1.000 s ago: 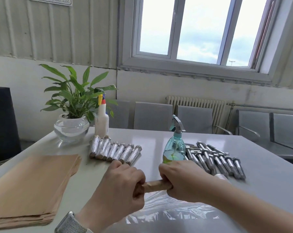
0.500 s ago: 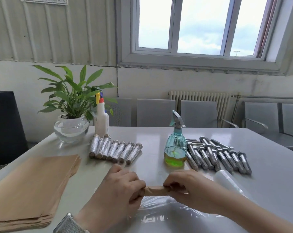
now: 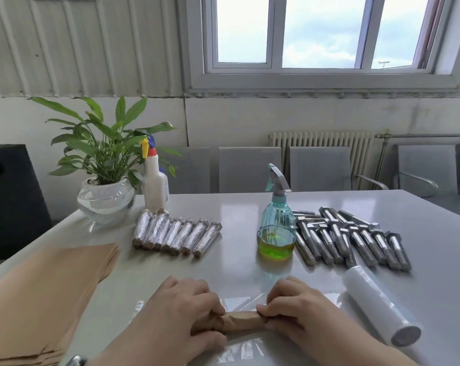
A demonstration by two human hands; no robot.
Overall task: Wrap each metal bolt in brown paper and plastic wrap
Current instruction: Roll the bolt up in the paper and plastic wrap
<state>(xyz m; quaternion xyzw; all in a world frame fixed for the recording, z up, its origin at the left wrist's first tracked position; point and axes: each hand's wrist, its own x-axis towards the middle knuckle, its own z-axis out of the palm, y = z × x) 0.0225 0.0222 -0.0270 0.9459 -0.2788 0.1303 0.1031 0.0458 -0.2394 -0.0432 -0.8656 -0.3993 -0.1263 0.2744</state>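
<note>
A bolt rolled in brown paper (image 3: 240, 320) lies crosswise on a sheet of clear plastic wrap (image 3: 246, 348) at the table's near edge. My left hand (image 3: 182, 310) grips its left end and my right hand (image 3: 298, 313) grips its right end. Several bare metal bolts (image 3: 352, 240) lie in a group at the right. A row of several wrapped bolts (image 3: 174, 235) lies at centre left. A stack of brown paper sheets (image 3: 42, 294) sits at the left. A roll of plastic wrap (image 3: 380, 303) lies to the right of my right hand.
A teal spray bottle with green liquid (image 3: 276, 225) stands mid-table between the two bolt groups. A white spray bottle (image 3: 155, 184) and a potted plant in a glass bowl (image 3: 106, 198) stand at the back left. Grey chairs (image 3: 250, 169) line the far side.
Both hands have lowered the paper-wrapped bolt onto the plastic sheet and closer to me. The view has tilted down, so the roll of plastic wrap now shows fully.
</note>
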